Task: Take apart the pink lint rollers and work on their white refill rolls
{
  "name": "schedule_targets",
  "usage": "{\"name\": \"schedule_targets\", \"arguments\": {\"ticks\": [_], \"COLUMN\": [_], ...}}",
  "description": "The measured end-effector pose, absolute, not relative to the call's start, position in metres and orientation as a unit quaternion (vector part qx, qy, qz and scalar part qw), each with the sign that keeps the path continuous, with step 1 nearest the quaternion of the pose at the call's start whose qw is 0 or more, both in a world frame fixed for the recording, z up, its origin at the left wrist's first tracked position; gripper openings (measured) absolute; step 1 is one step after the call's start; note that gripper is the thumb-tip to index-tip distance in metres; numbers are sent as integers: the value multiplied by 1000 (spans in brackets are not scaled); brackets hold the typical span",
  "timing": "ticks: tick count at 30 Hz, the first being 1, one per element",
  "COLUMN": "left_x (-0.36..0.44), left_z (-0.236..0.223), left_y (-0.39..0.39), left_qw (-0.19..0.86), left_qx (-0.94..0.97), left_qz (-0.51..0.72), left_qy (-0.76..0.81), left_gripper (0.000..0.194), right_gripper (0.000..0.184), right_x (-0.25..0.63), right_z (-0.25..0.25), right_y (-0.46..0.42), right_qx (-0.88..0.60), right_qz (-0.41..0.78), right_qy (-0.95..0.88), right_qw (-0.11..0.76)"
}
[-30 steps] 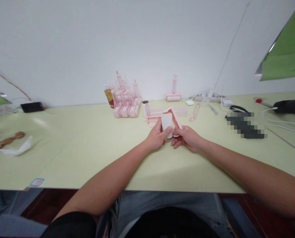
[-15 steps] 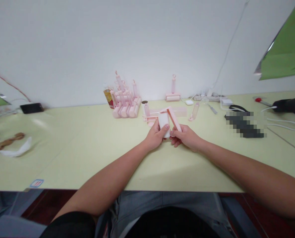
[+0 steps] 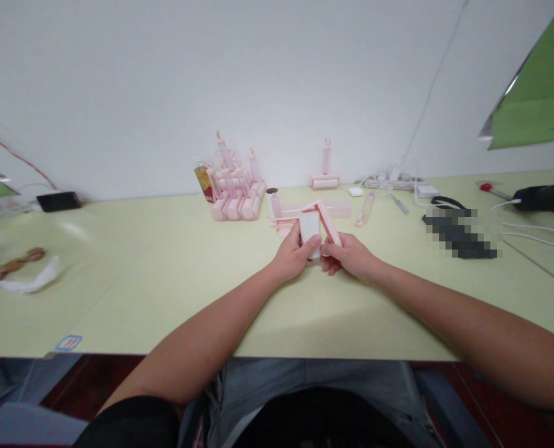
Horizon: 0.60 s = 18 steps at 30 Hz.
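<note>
My left hand [image 3: 291, 256] is closed round a white paper roll [image 3: 310, 228], thumb across its front. My right hand [image 3: 351, 257] grips the lower end of a pink lint-roller frame [image 3: 329, 223], which rises at a slant and touches the roll at the top. Both hands meet above the pale yellow-green table [image 3: 165, 280], near its middle. Just behind them lie loose pink roller parts [image 3: 286, 223] and a small cardboard-cored roll [image 3: 272, 200].
A cluster of assembled pink lint rollers [image 3: 237, 196] stands at the back by the wall, with a small bottle [image 3: 204, 179] to its left and a single roller [image 3: 326, 174] to the right. Cables, a power strip [image 3: 393, 183] and dark tools lie at right.
The roll has dropped slightly in my left hand and sits closer against the pink frame. Both hands stay in nearly the same spot.
</note>
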<state>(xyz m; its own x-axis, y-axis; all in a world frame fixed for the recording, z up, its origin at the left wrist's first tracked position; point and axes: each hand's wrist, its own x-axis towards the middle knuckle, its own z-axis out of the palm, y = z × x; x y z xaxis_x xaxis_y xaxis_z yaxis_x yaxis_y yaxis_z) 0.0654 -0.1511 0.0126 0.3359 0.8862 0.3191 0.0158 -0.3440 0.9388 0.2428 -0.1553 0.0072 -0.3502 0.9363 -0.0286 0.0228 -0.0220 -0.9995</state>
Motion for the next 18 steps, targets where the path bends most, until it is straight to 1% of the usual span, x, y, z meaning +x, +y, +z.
{"name": "schedule_targets", "arguments": {"ticks": [13,18], "left_x": [66,66], "left_z": [15,15], "left_y": [-152,-151], "left_qw": [461,460], "left_qx": [678,681], "left_qz": [468,464], "left_qy": [330,332], "left_gripper": [43,46], "right_gripper": [18,17], "right_x": [244,244], "right_z": [5,4], "right_y": [-155,-155], "right_qx": [-407,-409], "right_qz": [576,572], "right_qy": [-589,-592], "right_qw": [395,393]}}
